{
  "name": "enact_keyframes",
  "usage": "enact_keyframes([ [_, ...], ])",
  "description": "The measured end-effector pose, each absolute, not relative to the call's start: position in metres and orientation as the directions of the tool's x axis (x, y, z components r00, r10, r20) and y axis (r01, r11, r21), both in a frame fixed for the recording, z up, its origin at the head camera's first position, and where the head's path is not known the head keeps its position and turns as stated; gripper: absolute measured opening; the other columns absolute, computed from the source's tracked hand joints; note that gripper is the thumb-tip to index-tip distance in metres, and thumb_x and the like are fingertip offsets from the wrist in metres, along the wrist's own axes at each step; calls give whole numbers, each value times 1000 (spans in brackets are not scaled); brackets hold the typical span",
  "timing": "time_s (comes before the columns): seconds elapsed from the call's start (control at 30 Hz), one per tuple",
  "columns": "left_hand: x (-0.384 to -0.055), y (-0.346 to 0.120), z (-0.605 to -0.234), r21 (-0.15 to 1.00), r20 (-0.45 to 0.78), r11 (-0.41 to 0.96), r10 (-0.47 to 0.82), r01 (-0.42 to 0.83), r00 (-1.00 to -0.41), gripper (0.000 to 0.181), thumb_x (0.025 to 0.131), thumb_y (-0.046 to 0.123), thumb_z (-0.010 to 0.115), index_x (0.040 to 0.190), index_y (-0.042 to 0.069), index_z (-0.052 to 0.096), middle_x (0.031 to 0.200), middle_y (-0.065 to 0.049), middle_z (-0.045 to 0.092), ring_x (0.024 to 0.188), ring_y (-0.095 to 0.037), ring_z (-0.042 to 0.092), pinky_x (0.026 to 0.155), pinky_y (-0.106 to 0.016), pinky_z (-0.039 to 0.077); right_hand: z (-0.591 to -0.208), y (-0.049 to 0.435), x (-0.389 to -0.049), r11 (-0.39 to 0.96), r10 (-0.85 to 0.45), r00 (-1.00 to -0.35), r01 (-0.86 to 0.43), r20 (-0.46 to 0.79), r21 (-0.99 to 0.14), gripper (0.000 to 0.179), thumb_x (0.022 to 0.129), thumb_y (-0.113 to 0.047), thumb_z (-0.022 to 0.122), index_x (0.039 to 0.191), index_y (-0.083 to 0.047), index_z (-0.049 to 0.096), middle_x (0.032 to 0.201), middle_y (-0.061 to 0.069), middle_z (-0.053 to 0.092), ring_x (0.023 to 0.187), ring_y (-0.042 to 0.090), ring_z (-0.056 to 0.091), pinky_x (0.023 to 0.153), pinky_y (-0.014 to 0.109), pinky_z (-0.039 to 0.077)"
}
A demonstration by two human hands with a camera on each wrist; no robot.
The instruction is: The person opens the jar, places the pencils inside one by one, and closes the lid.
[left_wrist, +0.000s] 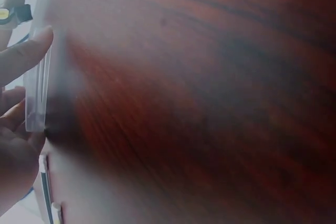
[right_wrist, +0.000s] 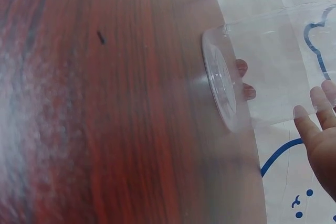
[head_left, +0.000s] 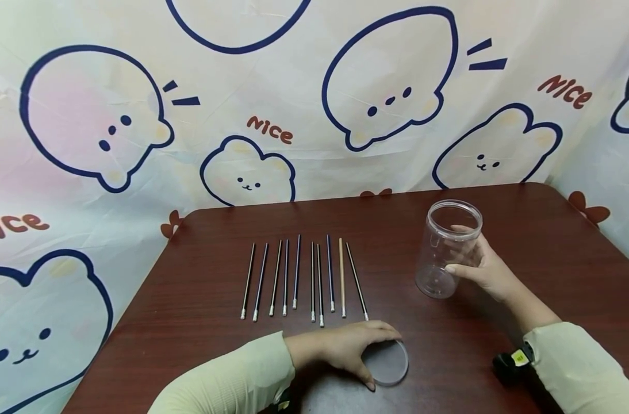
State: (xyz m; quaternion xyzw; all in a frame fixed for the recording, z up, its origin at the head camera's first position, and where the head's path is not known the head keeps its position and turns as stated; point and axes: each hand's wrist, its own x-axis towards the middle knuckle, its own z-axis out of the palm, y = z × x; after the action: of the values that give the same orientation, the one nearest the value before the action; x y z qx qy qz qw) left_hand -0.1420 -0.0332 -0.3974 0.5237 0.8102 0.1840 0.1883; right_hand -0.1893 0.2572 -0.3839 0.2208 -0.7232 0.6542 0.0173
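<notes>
Our left hand grips a round translucent plastic lid; rightward, our right hand grasps a clear cylindrical plastic jar (uncapped).

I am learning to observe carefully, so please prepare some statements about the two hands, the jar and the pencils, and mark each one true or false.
1. The right hand holds the clear jar. True.
2. The left hand holds a pencil. False: it holds the round lid by its edge.
3. Ten pencils lie side by side on the table. True.
4. All the pencils have one colour. False: one is plain wood-coloured, the others are darker.
5. The mouth of the jar is uncovered. True.
6. Some pencils are inside the jar. False: they all lie outside it.
</notes>
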Motion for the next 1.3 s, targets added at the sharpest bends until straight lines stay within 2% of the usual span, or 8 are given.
enact_keyframes([
  [0.2,-143,-35,-401,501,-116,382,919,776,-377,85,59,30,79,129,12,36,129,4,34,116,-4,29,94,-17,23,-384,258,-189,40,-302,-901,-337,311,-941,67,78,10,55,131,-14,21,116,-8,44,103,3,48,77,18,43],
  [0.4,-145,-34,-401,519,-124,376,922,768,-368,88,57,33,79,130,13,35,130,3,32,118,-6,26,95,-18,22,-384,259,-190,24,-306,-894,-350,326,-937,67,78,11,54,132,-9,19,119,-2,43,104,7,48,79,17,41],
  [0.53,-146,-33,-400,543,-119,373,921,753,-371,86,59,33,78,131,13,34,130,3,33,118,-5,27,95,-18,22,-384,258,-190,-10,-311,-890,-349,335,-937,67,78,13,53,131,-9,20,118,-5,44,105,5,47,78,17,42],
  [0.73,-148,-35,-396,604,-88,354,920,714,-381,81,63,29,77,129,10,35,127,1,36,114,-4,32,92,-17,26,-383,257,-189,9,-312,-892,-346,326,-938,66,78,12,54,131,-10,21,116,-6,45,103,5,48,78,18,42],
  [0.93,-153,-41,-387,626,-19,332,911,706,-412,72,67,26,74,127,9,38,124,1,42,111,-3,36,91,-17,28,-382,256,-189,18,-311,-895,-343,321,-939,65,78,11,54,130,-11,22,115,-5,45,101,4,49,77,17,42],
  [1.13,-159,-53,-377,707,22,301,895,640,-445,68,71,21,72,127,6,38,123,-5,43,111,-10,40,91,-21,32,-383,256,-189,6,-309,-892,-348,330,-937,64,77,13,53,129,-9,23,115,-8,47,102,3,48,75,18,44],
  [1.3,-164,-67,-371,744,31,327,854,582,-519,65,72,22,70,127,8,38,125,-2,42,112,-10,39,91,-26,33,-382,256,-188,6,-305,-892,-352,334,-936,63,77,13,54,128,-9,25,114,-9,49,102,2,48,74,19,44],
])
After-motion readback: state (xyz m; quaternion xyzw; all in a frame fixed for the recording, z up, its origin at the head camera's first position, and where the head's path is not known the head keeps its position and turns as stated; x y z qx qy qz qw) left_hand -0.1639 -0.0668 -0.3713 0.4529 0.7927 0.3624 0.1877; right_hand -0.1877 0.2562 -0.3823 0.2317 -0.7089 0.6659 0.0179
